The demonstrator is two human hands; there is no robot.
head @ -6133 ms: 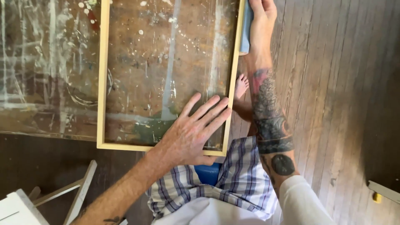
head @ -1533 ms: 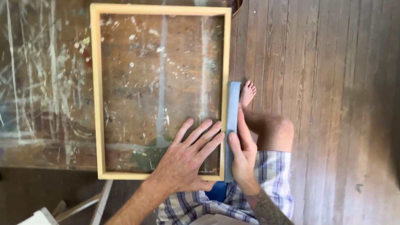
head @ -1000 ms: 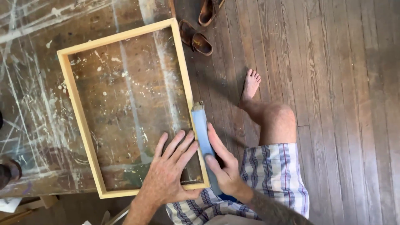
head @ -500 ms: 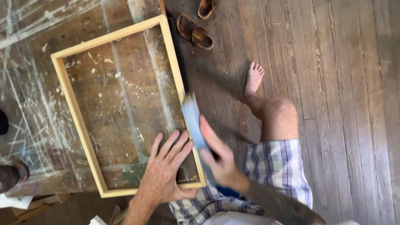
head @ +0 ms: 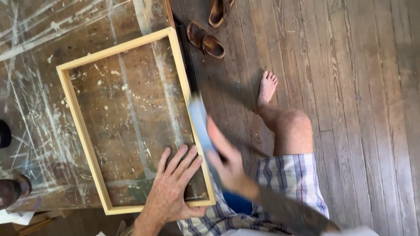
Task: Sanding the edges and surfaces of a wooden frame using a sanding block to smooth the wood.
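Note:
A pale wooden frame (head: pixel 74 109) lies flat on a paint-splattered workbench (head: pixel 30 65), turned slightly. My left hand (head: pixel 173 183) presses flat inside its near right corner, fingers spread. My right hand (head: pixel 225 164), blurred by motion, grips a long blue-grey sanding block (head: pixel 199 120) held against the outer face of the frame's right rail. My tattooed right forearm runs off toward the lower right.
Brown sandals (head: pixel 205 39) lie on the plank floor (head: pixel 350 87) beyond the bench edge. My bare foot (head: pixel 266 87) and knee stand right of the bench. Dark objects (head: pixel 8 190) sit at the bench's left edge.
The sanding block and my right hand have slid along the right rail, staying blurred by motion. The view shifted slightly. My left hand stays pressed in the frame's corner.

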